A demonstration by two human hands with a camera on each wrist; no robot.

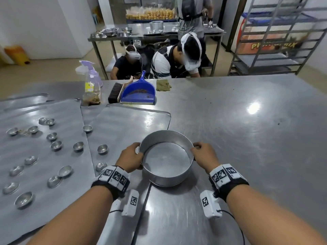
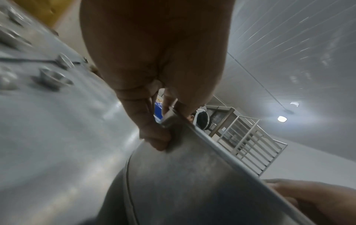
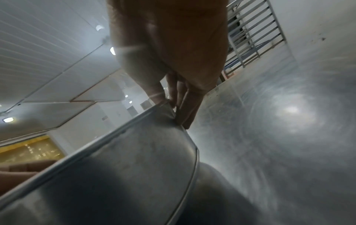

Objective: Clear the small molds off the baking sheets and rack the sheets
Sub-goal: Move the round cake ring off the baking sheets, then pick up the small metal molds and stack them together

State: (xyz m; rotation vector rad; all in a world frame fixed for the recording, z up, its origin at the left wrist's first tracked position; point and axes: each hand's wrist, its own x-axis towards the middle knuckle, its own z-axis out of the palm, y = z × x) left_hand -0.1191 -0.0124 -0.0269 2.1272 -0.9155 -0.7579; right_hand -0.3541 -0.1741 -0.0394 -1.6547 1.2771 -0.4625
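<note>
- A scuffed, shiny steel counter [image 1: 247,138] fills the room's foreground.
- Flat metal baking sheets [image 1: 44,156] overlap along its left edge, partly cut off.
- A round, empty metal pan [image 1: 166,175] sits near the front edge.
- Left hand [image 1: 130,157] and right hand [image 1: 205,154] each pinch its rim.
- Small shiny cup-shaped molds [image 1: 56,145] lie scattered on the sheets.

I see a dull grey steel worktop [image 1: 247,138] with a white glare spot. The round pan [image 1: 166,161] and small molds [image 1: 56,145] are silver-grey, like the baking sheets [image 1: 44,156]. My wristbands [image 1: 113,177] are black with black-and-white checkered squares. The dustpan [image 1: 138,91] is bright blue, the brush [image 1: 114,92] black, the cloth [image 1: 163,85] olive.
</note>
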